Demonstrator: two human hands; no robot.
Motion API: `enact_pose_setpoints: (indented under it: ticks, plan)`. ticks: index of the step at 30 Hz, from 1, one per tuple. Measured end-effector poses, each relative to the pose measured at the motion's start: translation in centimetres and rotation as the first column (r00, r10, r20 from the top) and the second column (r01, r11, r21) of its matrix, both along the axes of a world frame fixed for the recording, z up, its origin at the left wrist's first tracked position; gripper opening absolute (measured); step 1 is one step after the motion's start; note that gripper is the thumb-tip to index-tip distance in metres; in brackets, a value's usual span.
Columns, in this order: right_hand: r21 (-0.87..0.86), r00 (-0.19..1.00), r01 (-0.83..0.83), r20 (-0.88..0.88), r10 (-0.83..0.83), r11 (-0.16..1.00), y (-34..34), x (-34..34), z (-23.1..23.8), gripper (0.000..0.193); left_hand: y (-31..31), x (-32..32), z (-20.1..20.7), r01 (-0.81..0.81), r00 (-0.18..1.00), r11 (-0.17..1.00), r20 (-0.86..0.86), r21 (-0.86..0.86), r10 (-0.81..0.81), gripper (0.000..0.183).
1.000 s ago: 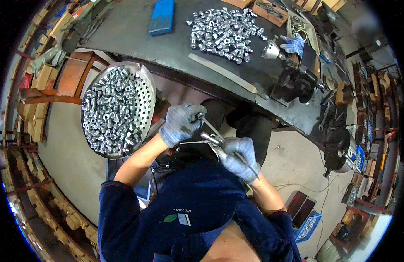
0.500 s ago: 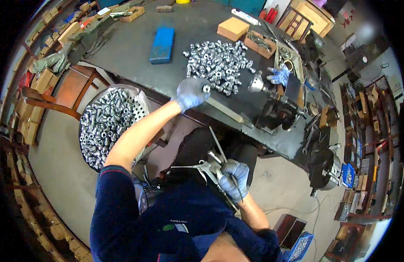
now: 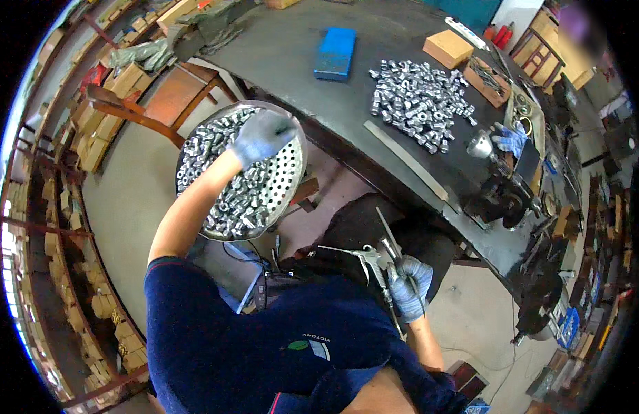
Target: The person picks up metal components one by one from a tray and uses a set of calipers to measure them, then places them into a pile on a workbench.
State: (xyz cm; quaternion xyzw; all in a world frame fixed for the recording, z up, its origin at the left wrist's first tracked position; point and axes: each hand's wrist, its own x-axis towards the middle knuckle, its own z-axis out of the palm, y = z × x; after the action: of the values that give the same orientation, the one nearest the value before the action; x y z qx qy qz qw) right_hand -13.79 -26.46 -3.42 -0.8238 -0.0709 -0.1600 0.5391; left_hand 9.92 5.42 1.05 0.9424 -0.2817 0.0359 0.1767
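My left hand (image 3: 264, 136), in a grey-blue glove, is over a round perforated metal pan (image 3: 297, 169) heaped with shiny metal fittings (image 3: 237, 203). Its fingers are curled; whatever they may hold is hidden. My right hand (image 3: 410, 286), gloved too, is closed around a long, thin, file-like metal tool (image 3: 390, 231) above my lap. A short silvery cylindrical piece (image 3: 388, 247) sticks out by the same fingers. Beside that hand an air blow gun (image 3: 369, 259) lies across my lap, its thin nozzle pointing left; whether the hand touches it I cannot tell.
On the dark workbench (image 3: 278, 62) lie a pile of similar fittings (image 3: 419, 103), a blue box (image 3: 335, 54), a flat metal bar (image 3: 406, 160) along the near edge and a chucked machine (image 3: 495, 196) at right. A wooden chair (image 3: 171, 100) stands beyond the pan; shelves (image 3: 71, 276) line the left.
My left hand has gone from the bench edge, where it held a metal fitting, leftward to over the pan. My right hand keeps its grip on the thin tool. The view has turned left.
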Motion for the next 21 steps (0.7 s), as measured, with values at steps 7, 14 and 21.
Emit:
enact_pose_setpoints:
  ticks: [7,14,21]
  plan:
    - [-0.036,0.999,-0.039,-0.014,0.038,0.999,0.1,0.3,-0.3,0.032,5.3,-5.2,-2.5,-0.185,0.947,0.820,-0.125,0.542,0.297,0.028]
    - [0.006,0.998,-0.021,-0.054,0.021,1.000,-0.3,-0.1,-1.0,0.029,5.4,-5.7,-6.8,-0.240,0.929,0.714,-0.058,0.657,0.365,0.024]
    - [0.042,0.996,-0.022,-0.081,0.026,0.999,-0.4,-0.7,-0.6,0.029,4.8,-6.8,-3.4,-0.225,0.970,0.954,-0.044,0.198,0.238,0.025]
